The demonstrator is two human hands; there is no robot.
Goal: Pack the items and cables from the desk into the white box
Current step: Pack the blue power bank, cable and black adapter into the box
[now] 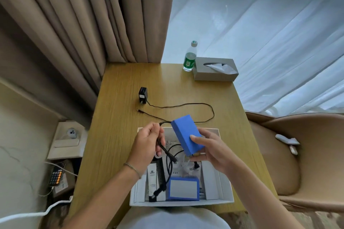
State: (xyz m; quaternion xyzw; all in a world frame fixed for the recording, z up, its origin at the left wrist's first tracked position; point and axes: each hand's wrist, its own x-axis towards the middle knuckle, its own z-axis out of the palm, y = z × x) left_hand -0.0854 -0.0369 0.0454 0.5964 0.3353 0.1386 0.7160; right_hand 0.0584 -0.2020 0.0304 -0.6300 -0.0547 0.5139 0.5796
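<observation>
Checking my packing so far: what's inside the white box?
In the white box: a blue pack, a white tube, black cables and some papers. The hands and the held blue pack cover its far end.

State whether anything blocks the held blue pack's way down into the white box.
Nothing blocks it. The blue pack, in the right hand, hangs over the open white box; free floor shows beyond the second blue pack.
</observation>
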